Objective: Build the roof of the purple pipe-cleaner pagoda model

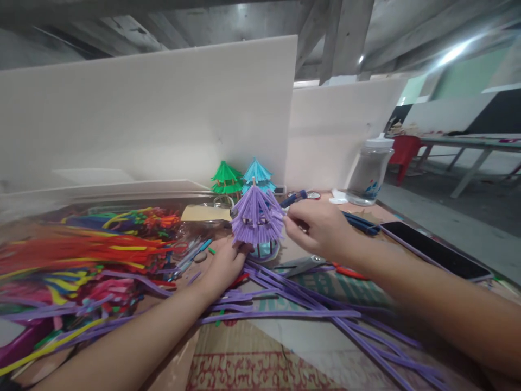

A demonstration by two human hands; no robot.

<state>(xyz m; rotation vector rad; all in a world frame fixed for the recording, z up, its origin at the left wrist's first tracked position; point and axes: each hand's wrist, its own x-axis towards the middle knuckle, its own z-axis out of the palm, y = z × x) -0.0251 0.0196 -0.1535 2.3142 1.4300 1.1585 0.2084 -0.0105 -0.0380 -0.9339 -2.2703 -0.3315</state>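
Observation:
A small purple pipe-cleaner pagoda (257, 217) with two fringed roof tiers stands upright in the middle of the table. My left hand (228, 260) grips it low on its left side, the fingertips partly hidden under the lower roof. At the right edge of the roof, my right hand (311, 225) is closed in a pinch on the end of a purple pipe cleaner. Grey-bladed scissors (299, 266) lie open below my right hand, their red handle (350, 271) partly under my forearm. Loose purple pipe cleaners (293, 314) spread across the table in front.
Behind stand a green pagoda (225, 176) and a light-blue pagoda (256, 171). Bundles of coloured pipe cleaners (122, 247) cover the left side. A phone (433, 250) and a clear water bottle (369, 171) are at the right. White boards (146, 119) rise behind the table.

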